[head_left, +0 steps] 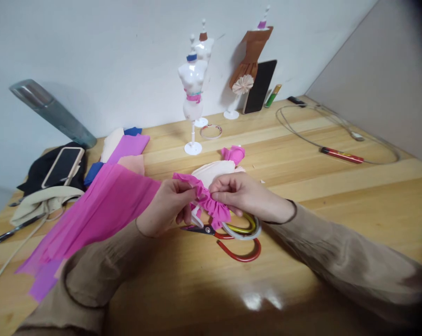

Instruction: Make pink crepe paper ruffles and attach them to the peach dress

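Between my two hands is a gathered strip of pink crepe paper, ruffled along its length. My left hand pinches its left part between thumb and fingers. At its middle, my right hand grips the upper edge with closed fingertips. Just below lie red-handled scissors, their dark blades partly covered by the ruffle. A roll of tape rests against the scissors, under my right hand. Behind the hands lie a pale cream piece and a small pink scrap.
Large pink sheets spread at the left, near a phone and a pen. White mini mannequins stand by the wall, one in a brown dress before a dark tablet. A cable loops at right.
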`<state>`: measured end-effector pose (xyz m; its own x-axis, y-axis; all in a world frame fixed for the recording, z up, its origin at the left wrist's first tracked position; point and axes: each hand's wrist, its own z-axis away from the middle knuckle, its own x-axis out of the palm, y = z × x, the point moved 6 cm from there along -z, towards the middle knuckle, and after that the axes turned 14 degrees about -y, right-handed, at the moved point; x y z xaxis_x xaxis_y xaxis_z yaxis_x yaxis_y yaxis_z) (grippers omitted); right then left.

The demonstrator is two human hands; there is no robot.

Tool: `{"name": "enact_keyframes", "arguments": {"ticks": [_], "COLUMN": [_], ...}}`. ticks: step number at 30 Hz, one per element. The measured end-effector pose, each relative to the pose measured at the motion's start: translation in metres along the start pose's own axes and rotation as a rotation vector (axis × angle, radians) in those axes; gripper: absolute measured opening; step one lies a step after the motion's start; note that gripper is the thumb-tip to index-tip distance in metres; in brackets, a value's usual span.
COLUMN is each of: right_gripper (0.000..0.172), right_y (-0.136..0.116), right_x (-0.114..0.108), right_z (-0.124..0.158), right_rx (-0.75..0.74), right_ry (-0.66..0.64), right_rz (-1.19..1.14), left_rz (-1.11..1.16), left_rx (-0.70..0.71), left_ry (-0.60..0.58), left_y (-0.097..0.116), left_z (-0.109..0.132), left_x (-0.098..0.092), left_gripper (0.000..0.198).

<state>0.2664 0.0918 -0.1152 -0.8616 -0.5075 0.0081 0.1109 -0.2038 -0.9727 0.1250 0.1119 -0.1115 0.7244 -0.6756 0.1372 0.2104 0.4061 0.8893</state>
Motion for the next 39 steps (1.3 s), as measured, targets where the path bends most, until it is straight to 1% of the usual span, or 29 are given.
{"name": "enact_keyframes", "arguments": {"ticks": [4,8,13,19,23,30,34,39], "right_gripper": [0.013,0.012,0.012,0.011,0.011,0.012,0.012,0.012], "right_y": [-0.0015,-0.0029,-0.0034,-0.0017,-0.0018,-0.0016,-0.0009,0.0027], "right_x": [0.0000,-0.0006,-0.0007,-0.0015,-0.0008,-0.0017,-0.0033,-0.0040], "right_z": [0.0005,0.0004,-0.0001,-0.0003,-0.0011,-0.0010,-0.0021,-0.0049], "right_rx": [-0.003,-0.009,-0.026,-0.027,-0.028,-0.042,-0.071,-0.085], "right_ry": [0.000,0.017,0.028,0.041,0.041,0.047,0.066,0.084], "right_rz": [0.038,0.085,0.114,0.156,0.177,0.199,0.238,0.308], "left_rz": [0.019,0.078,0.096,0.087,0.103,0.128,0.142,0.106], "left_rx": [-0.020,-0.018,0.003,-0.014,-0.007,-0.008,-0.001,0.012], "left_ry": [-0.020,-0.025,-0.049,-0.030,-0.033,-0.050,-0.062,-0.073], "left_y": [0.0001,-0.0019,-0.0024,-0.0016,-0.0029,-0.0054,-0.0031,0.0012], "left_z": [-0.0001,-0.0005,-0.0003,0.0001,-0.0013,-0.0025,-0.0021,-0.0003], "left_x": [0.0010,0.0014,0.0025,0.0021,0.0020,0.0011,0.0018,0.0037], "left_gripper": [0.024,0.023,0.021,0.021,0.017,0.016,0.012,0.008]}}
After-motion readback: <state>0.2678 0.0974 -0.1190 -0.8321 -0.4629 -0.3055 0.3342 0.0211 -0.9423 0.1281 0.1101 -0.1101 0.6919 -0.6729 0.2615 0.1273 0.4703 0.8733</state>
